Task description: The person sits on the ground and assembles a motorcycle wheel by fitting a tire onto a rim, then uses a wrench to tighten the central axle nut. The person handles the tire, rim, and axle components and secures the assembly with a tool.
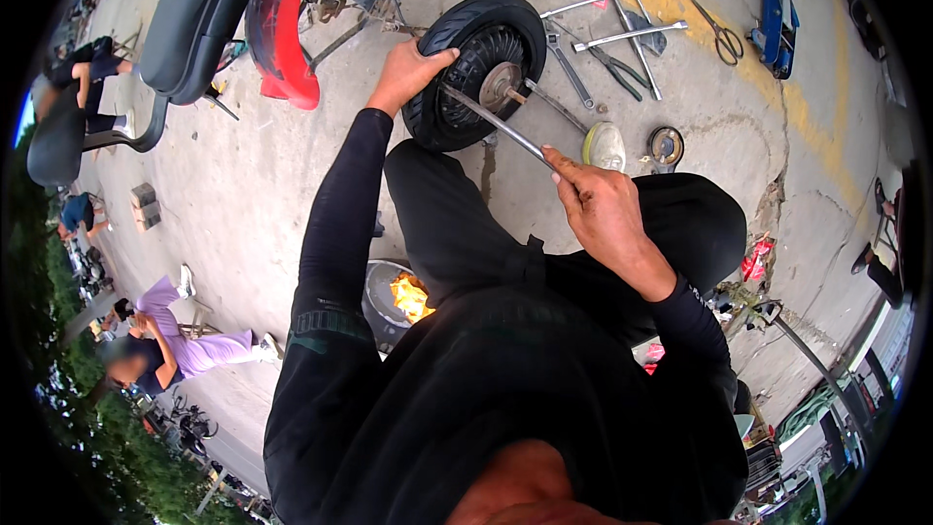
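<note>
A black scooter wheel (474,72) with a dark hub stands tilted on the ground in front of me. My left hand (410,76) grips its tyre at the left edge, thumb over the sidewall and the other fingers hidden behind. Closed round the near end of a long steel tyre lever (520,139) is my right hand (601,209), the index finger stretched along the shaft. The lever's far tip meets the left part of the wheel, by the rim. A second bar (556,105) extends from the wheel's right side toward my light-coloured shoe (604,146).
Beyond the wheel lie a cross wrench (630,36), pliers (620,73), a spanner (570,71) and scissors (724,34). Farther right is a blue floor jack (775,27). A tape roll (666,146) sits beside my shoe. The red-and-black scooter (282,29) stands at upper left; a bucket (379,301) is by my left thigh.
</note>
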### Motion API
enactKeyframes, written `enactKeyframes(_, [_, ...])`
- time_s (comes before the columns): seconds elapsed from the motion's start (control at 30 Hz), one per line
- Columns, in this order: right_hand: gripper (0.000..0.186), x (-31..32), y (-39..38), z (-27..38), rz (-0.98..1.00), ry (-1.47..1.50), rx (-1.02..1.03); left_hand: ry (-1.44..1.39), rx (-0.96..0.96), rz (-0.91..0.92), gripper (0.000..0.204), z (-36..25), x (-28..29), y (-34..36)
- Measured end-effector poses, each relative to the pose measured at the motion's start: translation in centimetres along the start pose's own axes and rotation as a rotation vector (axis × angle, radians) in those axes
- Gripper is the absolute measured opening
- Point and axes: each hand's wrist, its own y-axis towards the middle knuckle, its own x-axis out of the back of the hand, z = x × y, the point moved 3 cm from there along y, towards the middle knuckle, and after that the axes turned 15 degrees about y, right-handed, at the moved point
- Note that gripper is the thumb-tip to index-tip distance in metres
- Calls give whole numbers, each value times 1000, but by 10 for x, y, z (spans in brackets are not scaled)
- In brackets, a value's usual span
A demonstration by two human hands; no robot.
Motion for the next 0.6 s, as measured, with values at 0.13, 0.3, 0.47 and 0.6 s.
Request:
enactKeyframes(0.13, [36,-3,-3,-8,-23,-53,13,71,34,-104,65,-5,-4,-4])
enactKeyframes(0.3, [39,-5,-1,-21,4,-139,52,104,48,-143,63,-2,-8,-13])
enactKeyframes(0.47, [43,-17,9,-25,-40,-111,50,183,82,-221,67,-9,-4,-10])
enactKeyframes(0.6, [43,-39,9,-40,-42,-132,56,183,130,-145,64,-16,3,-4])
